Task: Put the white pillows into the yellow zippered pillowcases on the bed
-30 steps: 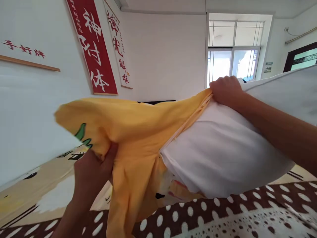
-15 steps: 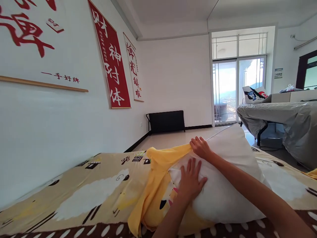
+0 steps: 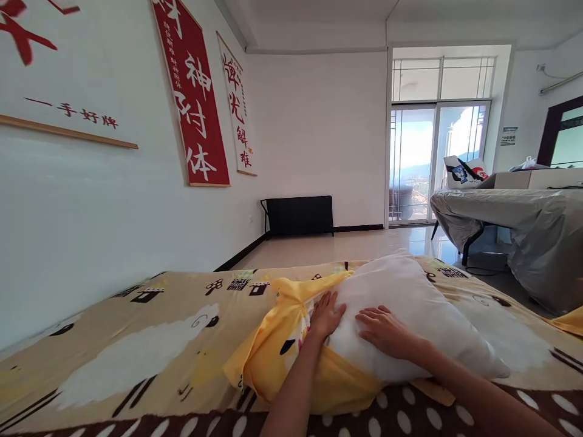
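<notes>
A white pillow (image 3: 410,303) lies on the bed, its left part inside a yellow pillowcase (image 3: 268,340) with a printed animal face. My left hand (image 3: 327,314) rests open at the mouth of the pillowcase, fingers spread over the white fabric. Flat on top of the pillow, my right hand (image 3: 385,331) is open too, its fingers stretched to the left. Neither hand grips anything. The pillow's right part is bare, and the end inside the case is hidden.
Beneath is a beige sheep-patterned blanket (image 3: 136,352) with a brown dotted border (image 3: 405,419). A plastic-covered table (image 3: 496,209) with boxes stands at right. By the far wall is a black folded item (image 3: 300,215). Scrolls (image 3: 195,103) hang on the left wall.
My right hand has let go of the pillowcase edge and come down onto the pillow. The pillow's raised far corner has dropped. My left hand has shifted slightly left.
</notes>
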The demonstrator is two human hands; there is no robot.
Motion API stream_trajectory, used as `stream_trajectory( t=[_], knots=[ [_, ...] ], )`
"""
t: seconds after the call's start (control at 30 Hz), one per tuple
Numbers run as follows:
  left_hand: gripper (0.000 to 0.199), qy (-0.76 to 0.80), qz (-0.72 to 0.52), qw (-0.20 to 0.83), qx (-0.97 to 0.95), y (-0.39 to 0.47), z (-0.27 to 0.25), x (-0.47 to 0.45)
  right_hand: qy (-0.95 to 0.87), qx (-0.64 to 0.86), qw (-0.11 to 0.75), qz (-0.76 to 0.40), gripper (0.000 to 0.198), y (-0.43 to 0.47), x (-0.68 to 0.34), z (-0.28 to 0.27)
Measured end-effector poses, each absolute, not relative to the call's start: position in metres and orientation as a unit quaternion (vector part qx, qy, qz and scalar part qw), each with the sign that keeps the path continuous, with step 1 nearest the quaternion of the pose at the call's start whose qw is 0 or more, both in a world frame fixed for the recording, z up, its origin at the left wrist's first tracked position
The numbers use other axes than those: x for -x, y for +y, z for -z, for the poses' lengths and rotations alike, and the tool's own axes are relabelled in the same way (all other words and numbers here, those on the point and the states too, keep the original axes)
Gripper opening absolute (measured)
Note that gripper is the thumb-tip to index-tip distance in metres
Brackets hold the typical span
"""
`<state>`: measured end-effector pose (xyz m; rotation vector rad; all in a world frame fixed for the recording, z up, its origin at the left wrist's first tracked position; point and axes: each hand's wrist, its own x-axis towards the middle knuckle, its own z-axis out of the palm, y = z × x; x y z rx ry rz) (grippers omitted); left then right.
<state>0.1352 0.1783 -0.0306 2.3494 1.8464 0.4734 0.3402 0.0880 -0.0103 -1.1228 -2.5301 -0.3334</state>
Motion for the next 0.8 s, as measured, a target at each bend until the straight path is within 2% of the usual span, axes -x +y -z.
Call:
stream_trajectory(
  t=[0.07,0.13,0.17,0.27,0.4,0.47,0.63,0.8],
  knots=[
    [0.061,0.613,-0.153,0.051,-0.773,0.183,0.029,-0.138,-0.893,0.408,0.161,0.100,0.050,0.069,-0.349,0.019],
    [0.055,0.606,-0.153,0.032,-0.780,0.178,0.024,-0.145,-0.878,0.436,0.147,0.134,0.068,0.059,-0.353,0.038],
    [0.053,0.599,-0.157,0.016,-0.785,0.171,0.021,-0.149,-0.866,0.452,0.145,0.158,0.071,0.059,-0.353,0.050],
    [0.044,0.555,-0.182,-0.058,-0.809,0.136,0.007,-0.158,-0.841,0.464,0.157,0.228,0.055,0.076,-0.354,0.078],
    [0.030,0.441,-0.157,-0.118,-0.876,0.083,-0.003,-0.159,-0.855,0.399,0.192,0.269,0.040,0.106,-0.365,0.079],
    [0.024,0.396,-0.122,-0.121,-0.902,0.068,-0.004,-0.155,-0.865,0.380,0.191,0.266,0.040,0.113,-0.373,0.072],
    [0.034,0.373,-0.079,-0.124,-0.916,0.063,-0.010,-0.148,-0.865,0.388,0.148,0.283,0.054,0.111,-0.383,0.061],
    [0.031,0.349,-0.059,-0.113,-0.928,0.049,-0.038,-0.153,-0.877,0.402,0.110,0.237,0.047,0.100,-0.374,0.015]
  ],
)
